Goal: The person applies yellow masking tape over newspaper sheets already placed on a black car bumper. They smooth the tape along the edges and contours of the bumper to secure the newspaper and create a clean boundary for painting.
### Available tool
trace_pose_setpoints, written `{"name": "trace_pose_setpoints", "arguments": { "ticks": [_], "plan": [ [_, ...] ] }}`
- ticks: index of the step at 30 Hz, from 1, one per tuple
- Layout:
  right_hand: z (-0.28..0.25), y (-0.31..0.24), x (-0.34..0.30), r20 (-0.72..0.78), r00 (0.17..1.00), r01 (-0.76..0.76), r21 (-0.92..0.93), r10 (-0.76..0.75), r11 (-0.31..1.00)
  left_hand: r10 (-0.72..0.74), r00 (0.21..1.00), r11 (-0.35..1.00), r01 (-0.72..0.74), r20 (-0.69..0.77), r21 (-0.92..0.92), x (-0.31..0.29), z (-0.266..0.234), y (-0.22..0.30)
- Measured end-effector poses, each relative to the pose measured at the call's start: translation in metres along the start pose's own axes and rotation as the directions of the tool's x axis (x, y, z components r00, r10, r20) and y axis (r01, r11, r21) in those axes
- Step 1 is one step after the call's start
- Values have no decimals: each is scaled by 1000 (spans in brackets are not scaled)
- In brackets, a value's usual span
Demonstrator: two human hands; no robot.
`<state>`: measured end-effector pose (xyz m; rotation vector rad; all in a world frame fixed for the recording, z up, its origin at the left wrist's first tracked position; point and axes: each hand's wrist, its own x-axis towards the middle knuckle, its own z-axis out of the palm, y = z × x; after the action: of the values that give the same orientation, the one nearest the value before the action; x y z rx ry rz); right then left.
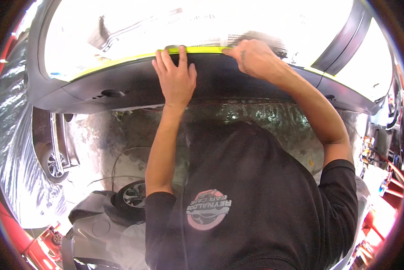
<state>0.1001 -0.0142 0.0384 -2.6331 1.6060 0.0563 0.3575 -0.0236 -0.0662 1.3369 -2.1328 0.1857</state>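
Observation:
A strip of yellow-green masking tape (206,50) runs along the bottom edge of a car window, above the dark door panel (215,74). Newspaper (139,27) covers the glass above the tape. My left hand (175,78) lies against the door with fingers spread, their tips on the tape. Under those fingertips shows the edge of something dark and rounded that I cannot make out. To its right, my right hand (255,59) is closed, its fingers curled and one digit stretched left onto the tape. Whatever lies inside that curl is hidden.
The door handle (113,93) sits left of my hands. Clear plastic sheeting (24,148) hangs at the far left. Behind me stands a grey car with a dark wheel (134,194). Red equipment (384,216) is at the lower right.

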Motion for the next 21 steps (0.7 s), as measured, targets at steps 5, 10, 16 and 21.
{"name": "trace_pose_setpoints", "arguments": {
  "ticks": [5, 10, 16, 21],
  "plan": [
    [1, -1, 4, 28, 1000, -10, -26, 11, 1000, 16, 1000, 1000, -16, -5, 5, 0, 6, 23],
    [4, 4, 3, 7, 1000, -11, 10, 10, 1000, 42, 999, 999, -42, 14, -14, 1, 18, 52],
    [11, 7, -30, -205, 978, -27, 6, 27, 1000, 78, 996, 992, -82, 42, 94, 3, 25, 60],
    [23, 12, -119, -420, 901, -21, 212, 111, 977, 81, 994, 984, -91, 72, 151, 0, 24, 59]
  ]
}}
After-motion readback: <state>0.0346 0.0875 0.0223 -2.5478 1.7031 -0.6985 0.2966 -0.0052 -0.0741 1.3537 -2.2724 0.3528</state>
